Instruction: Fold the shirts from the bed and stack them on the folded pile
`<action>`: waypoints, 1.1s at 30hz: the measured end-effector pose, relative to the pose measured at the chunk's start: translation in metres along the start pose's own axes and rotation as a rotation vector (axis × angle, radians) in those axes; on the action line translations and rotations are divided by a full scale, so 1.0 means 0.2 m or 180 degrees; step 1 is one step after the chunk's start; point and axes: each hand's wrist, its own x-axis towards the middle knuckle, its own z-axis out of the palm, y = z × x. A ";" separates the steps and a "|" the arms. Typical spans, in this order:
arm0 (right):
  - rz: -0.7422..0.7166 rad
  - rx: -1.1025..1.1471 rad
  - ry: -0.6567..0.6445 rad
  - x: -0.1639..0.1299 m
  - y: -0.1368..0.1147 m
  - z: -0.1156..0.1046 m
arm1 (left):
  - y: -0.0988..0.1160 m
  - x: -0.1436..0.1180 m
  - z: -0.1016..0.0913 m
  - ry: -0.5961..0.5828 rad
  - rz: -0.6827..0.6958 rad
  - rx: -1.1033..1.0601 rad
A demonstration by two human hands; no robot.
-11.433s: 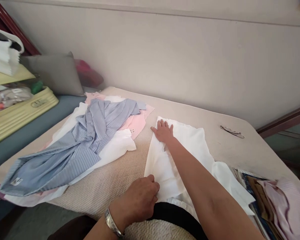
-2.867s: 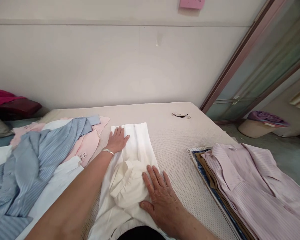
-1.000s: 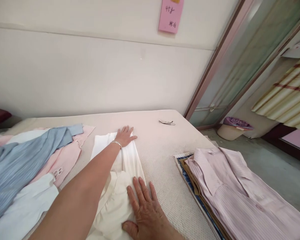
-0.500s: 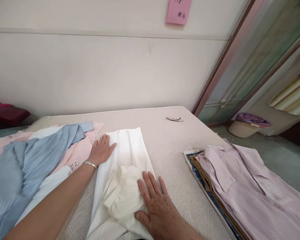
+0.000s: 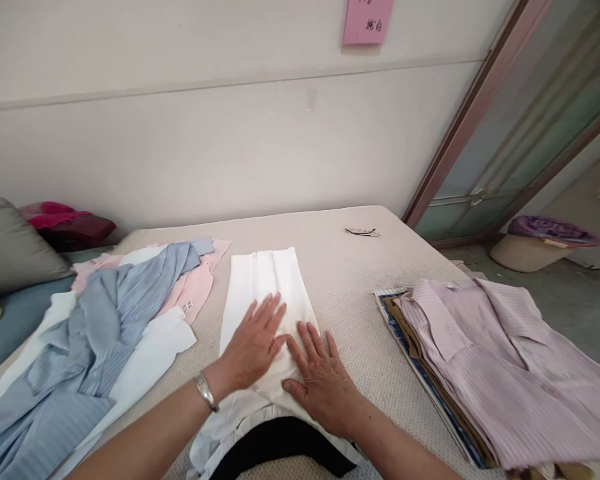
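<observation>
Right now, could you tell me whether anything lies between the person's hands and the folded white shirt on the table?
Nothing visible does: the left hand and right hand both rest flat, directly on the folded white shirt.

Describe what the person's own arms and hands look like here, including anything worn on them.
Both forearms are bare, with no sleeve in view. The left hand has a silver metal bangle round its wrist, smooth and narrow. The right hand shows no bracelet, watch or ring on what is visible, and no gloves on either hand. Fingernails look short and unpainted.
</observation>
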 end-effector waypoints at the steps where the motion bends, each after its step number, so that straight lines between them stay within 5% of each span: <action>1: 0.0002 -0.0014 0.0034 0.00 0.00 0.00 | 0.06 -0.06 0.03 -0.0066 0.0038 0.0020; 6: -0.0033 -0.0057 0.0065 -0.02 0.00 0.02 | 0.06 -0.17 0.19 -0.0034 -0.0420 0.0105; 9: 0.0008 -0.0053 -0.0018 -0.01 -0.01 0.01 | 0.02 -0.14 0.20 -0.0147 -0.0455 0.0032; 13: 0.0126 0.0205 -0.0456 0.02 0.00 -0.10 | 0.02 -0.17 0.02 -0.0542 -0.0676 -0.0245; 15: 0.0091 0.0683 -0.0640 0.01 0.05 -0.21 | 0.03 -0.27 -0.12 -0.0425 -0.0809 -0.0328; 19: -0.0089 0.1134 0.0003 -0.12 0.16 -0.44 | 0.08 -0.62 -0.39 -0.0030 -0.0929 -0.0216; 22: -0.0408 0.0615 0.0247 -0.30 0.15 -0.52 | 0.18 -0.87 -0.45 -0.0177 -0.0798 -0.0115; 25: -0.0626 0.0323 -0.0256 -0.44 0.08 -0.51 | 0.28 -1.02 -0.42 -0.0554 -0.0715 -0.0122; 29: -0.0571 0.0085 -0.1067 -0.51 0.02 -0.37 | 0.32 -1.07 -0.37 -0.0910 -0.0694 -0.0021; 33: -0.0662 -0.0182 -0.1018 -0.51 0.01 -0.25 | 0.30 -1.04 -0.34 -0.1012 -0.0466 0.0166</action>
